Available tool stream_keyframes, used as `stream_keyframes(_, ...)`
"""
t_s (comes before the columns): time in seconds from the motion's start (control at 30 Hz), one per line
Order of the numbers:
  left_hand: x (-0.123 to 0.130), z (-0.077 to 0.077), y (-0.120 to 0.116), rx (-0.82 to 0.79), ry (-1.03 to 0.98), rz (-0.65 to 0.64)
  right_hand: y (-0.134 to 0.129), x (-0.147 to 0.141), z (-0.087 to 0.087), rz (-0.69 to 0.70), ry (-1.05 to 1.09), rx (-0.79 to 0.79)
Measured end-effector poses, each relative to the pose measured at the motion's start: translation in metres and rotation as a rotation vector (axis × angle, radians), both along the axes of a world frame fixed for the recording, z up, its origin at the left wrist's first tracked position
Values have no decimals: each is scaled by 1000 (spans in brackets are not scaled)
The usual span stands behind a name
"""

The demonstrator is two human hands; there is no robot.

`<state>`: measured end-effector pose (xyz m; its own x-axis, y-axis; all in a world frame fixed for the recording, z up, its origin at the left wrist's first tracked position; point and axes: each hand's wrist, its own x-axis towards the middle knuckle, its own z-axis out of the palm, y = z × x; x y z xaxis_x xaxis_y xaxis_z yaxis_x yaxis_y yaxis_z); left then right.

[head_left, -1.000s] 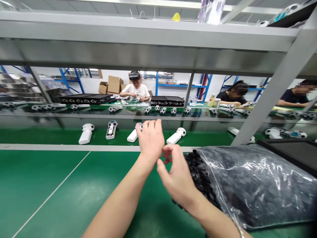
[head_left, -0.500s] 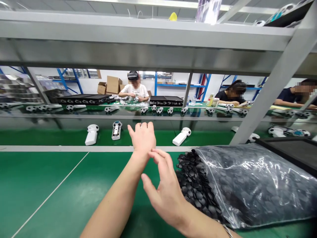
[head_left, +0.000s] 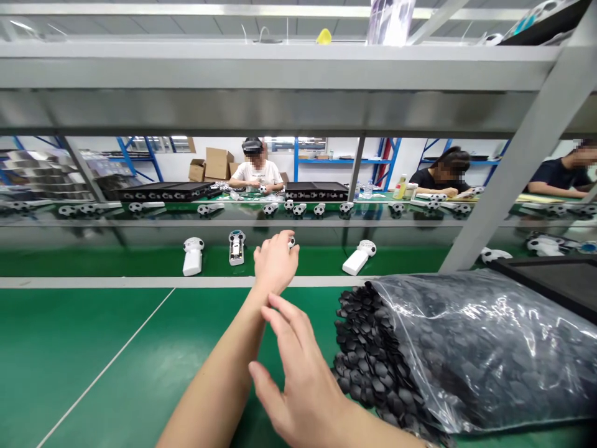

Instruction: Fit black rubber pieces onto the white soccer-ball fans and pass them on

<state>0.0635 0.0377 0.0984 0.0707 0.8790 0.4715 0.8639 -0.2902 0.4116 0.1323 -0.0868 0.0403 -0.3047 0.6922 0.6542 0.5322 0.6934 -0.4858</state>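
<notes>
My left hand [head_left: 277, 261] reaches out over the green conveyor belt. Its fingers and thumb bend round a white handheld device with a black-and-white football head [head_left: 291, 241]; most of that device is hidden behind the hand. Close to my left wrist is my right hand [head_left: 301, 373], open and holding nothing, thumb apart from the fingers. On the belt to the left lie a white football-headed device [head_left: 193, 256] and one with its inside exposed [head_left: 237, 247]. Another white device [head_left: 359, 258] lies to the right.
A clear plastic bag [head_left: 494, 348] spills black flat pieces [head_left: 368, 348] onto the green tabletop at right. A slanted grey post [head_left: 508, 143] and overhead shelf [head_left: 280, 68] frame the view. Co-workers sit beyond the belt, near black trays [head_left: 317, 190].
The devices on the belt have shifted right. My left hand has moved right, its fingers less spread and now around a device. My right hand has drawn slightly back and left.
</notes>
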Motion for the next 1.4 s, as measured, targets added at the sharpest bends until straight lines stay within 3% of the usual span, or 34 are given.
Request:
stream_keyframes(0.17, 2, -3, 3, -27, -74, -60, 4, 4, 2, -131, 14, 28)
stream_keyframes(0.3, -3, -6, 9, -12, -226, -147, 3, 4, 7, -33, -37, 58)
stream_keyframes(0.4, -1, -6, 8, -47, -403, -261, 10, 13, 16, 4, 135, -19)
stream_keyframes(0.53, 11, -3, -7, -130, -568, -486, 26, 32, 30, 39, 416, -203)
stream_keyframes(0.67, 20, -1, -23, -200, -641, -603, 29, 42, 39, 77, 379, -233)
stream_keyframes(0.97, 19, 3, -33, -116, -339, -405, 24, 50, 47, 60, 231, -257)
stream_keyframes(1.17, 19, 5, -35, -110, -261, -415, 22, 53, 51, 60, 189, -217)
stream_keyframes(1.4, 19, 8, -37, -117, -163, -313, 24, 53, 48, 22, 138, -207)
